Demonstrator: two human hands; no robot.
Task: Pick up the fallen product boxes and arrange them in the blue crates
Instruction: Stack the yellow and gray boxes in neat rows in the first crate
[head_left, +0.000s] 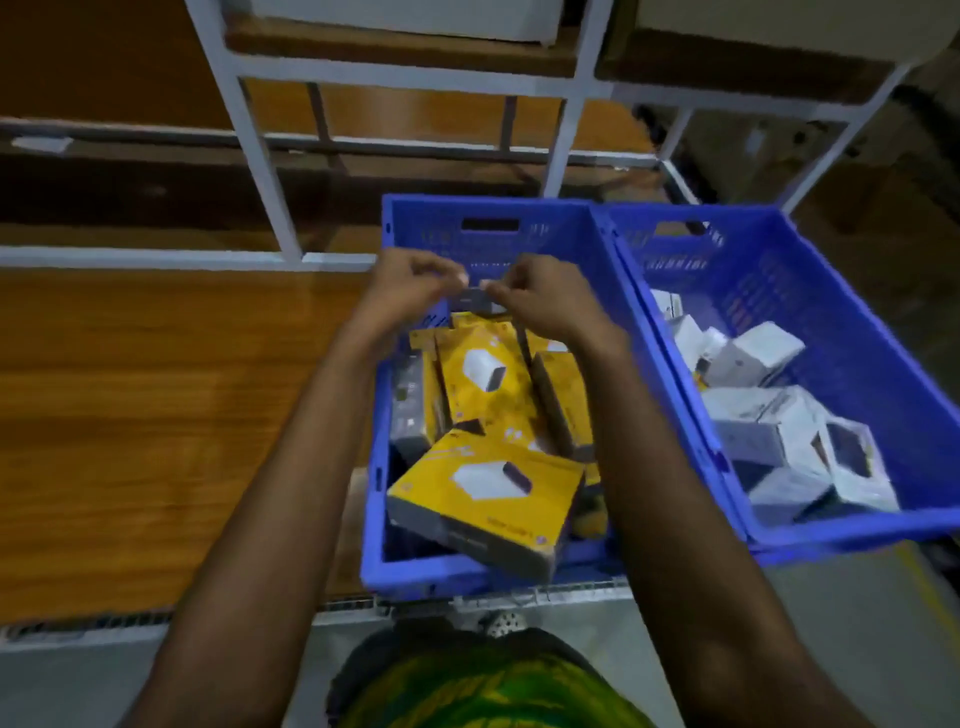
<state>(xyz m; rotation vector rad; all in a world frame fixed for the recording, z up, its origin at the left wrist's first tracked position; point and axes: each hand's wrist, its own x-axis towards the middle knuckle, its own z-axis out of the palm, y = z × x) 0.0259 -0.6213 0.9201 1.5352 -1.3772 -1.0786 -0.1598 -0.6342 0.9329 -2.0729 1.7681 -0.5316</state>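
Green-and-yellow patterned shirt (483, 686) sits lowest, just below the near rim of the blue perforated plastic crate (374, 499), our landmark. We reach over it: left hand (405, 293) and right hand (543, 304) meet above its far half, fingers curled, pinching a small grey cardboard box (474, 301) between them, likely squaring it for placing. Yellow flat cardboard product boxes (483, 499) lie jumbled inside, so arranging looks unfinished. Second blue plastic crate (831, 270), against its right wall, holds white boxes (769, 431).

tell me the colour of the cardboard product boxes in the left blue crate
The boxes are yellow; head view.
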